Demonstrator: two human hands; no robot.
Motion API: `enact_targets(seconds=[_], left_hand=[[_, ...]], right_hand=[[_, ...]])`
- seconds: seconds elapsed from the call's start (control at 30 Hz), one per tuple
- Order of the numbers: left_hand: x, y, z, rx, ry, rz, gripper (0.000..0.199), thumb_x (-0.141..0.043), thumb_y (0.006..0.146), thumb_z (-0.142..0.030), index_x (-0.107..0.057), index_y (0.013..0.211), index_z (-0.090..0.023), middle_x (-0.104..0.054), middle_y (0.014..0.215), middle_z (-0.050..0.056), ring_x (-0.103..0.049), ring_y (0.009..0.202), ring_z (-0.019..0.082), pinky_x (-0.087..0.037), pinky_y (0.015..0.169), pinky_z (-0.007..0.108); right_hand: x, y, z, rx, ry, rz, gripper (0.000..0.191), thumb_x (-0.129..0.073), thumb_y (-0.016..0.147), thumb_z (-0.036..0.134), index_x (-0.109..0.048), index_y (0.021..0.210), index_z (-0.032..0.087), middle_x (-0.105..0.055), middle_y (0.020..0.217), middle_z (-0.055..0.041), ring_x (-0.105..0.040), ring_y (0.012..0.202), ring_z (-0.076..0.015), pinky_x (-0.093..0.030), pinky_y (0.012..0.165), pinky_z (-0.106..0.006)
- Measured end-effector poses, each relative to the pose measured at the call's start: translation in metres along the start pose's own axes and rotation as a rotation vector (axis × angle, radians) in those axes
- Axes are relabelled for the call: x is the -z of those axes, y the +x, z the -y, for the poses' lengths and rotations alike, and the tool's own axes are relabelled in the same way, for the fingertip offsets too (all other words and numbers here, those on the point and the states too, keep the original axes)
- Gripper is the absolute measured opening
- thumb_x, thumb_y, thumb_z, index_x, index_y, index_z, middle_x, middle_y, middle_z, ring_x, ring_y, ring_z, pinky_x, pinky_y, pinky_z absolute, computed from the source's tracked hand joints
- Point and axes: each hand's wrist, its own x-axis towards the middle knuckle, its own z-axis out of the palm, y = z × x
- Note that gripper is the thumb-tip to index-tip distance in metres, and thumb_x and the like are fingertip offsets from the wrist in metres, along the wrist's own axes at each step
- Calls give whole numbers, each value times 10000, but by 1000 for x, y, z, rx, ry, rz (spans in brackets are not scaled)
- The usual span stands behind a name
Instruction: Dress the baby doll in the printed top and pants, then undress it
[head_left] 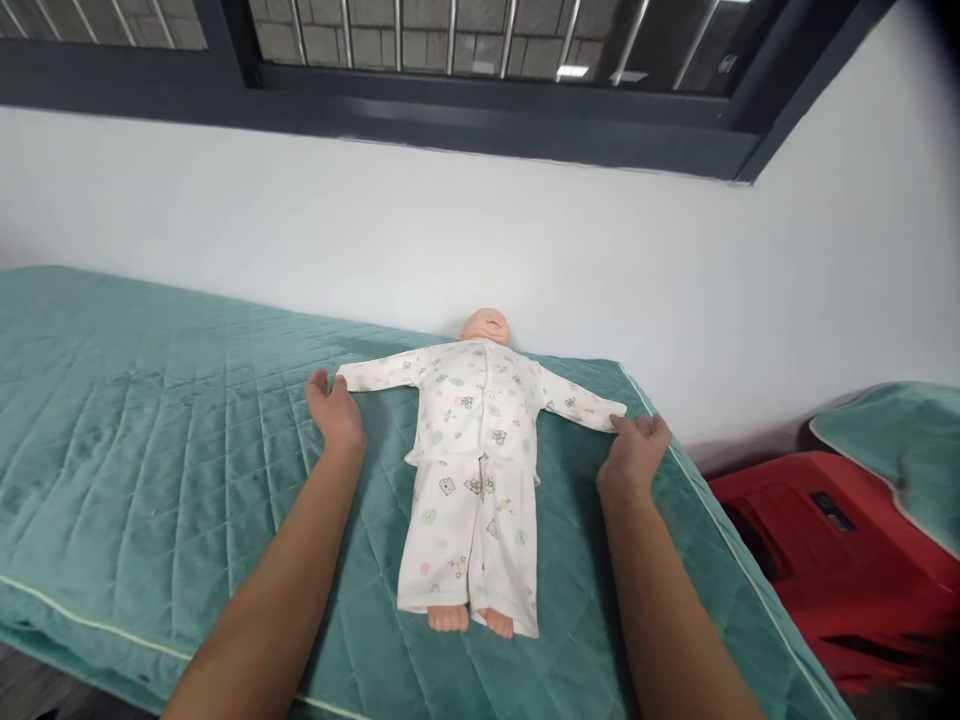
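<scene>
A baby doll (486, 326) lies on its back on a green quilted bed cover, its head toward the wall. It wears a white printed pajama top (480, 405) and matching pajama pants (469, 530), with bare feet showing below the hems. Both sleeves are stretched out sideways, and no doll hands show at the cuffs. At the cuff of the sleeve on the left (379, 372), my left hand (335, 412) has its thumb and fingers closed. My right hand (636, 452) pinches the cuff of the sleeve on the right (585, 402).
The green quilted bed cover (187, 450) has pale piping along its edges. Behind it stands a white wall (375, 230) below a dark-framed barred window (480, 110). To the right, lower than the bed, are a red plastic object (840, 560) and another green cloth (907, 450).
</scene>
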Motion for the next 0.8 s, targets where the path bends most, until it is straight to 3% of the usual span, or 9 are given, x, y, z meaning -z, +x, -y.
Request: enact_targets(seconds=[0.1,0.2,0.3,0.43,0.57,0.8], left_hand=[[8,-28,-8,-13,133,2,389,-572,864,-162,-510,1247,-142,-495,1417,145,-455,1350,259,-307,1182,459],[23,-53,-12,-65,315,243,350,-578,826,-140,-593,1175,-172,-614,1287,110,-588,1205,245,-431,1086,426],[43,-74,-13,-179,509,492,377,-530,846,-164,-584,1219,-187,-626,1285,99,-591,1198,243,-439,1070,425],[63,-95,-16,-322,653,638,394,-514,865,-207,-568,1256,-218,-616,1310,73,-560,1230,238,-434,1065,418],[63,-106,-21,-462,821,726,344,-559,871,-280,-586,1209,-223,-634,1278,69,-563,1199,253,-431,1036,434],[46,-114,-29,-581,1120,664,182,-496,940,-295,-611,1061,-222,-648,1222,81,-572,1130,277,-436,919,434]], right_hand=[[4,-39,-6,129,-138,198,715,-667,661,222,-428,1334,193,-418,1508,-113,-378,1422,-243,-284,1203,-450],[15,-79,-7,134,-310,463,684,-605,689,225,-442,1353,204,-439,1492,-118,-425,1390,-271,-363,1157,-477],[35,-106,-3,143,-447,625,675,-522,691,169,-449,1360,209,-455,1470,-110,-430,1381,-256,-364,1155,-475],[53,-123,4,214,-585,703,583,-530,769,234,-468,1347,194,-495,1404,-129,-486,1304,-264,-399,1110,-482],[51,-130,11,315,-707,755,453,-562,830,365,-541,1246,188,-582,1217,-119,-570,1129,-264,-475,975,-451],[37,-133,15,415,-906,743,137,-500,842,335,-556,872,213,-597,895,-52,-560,857,-231,-440,756,-358]])
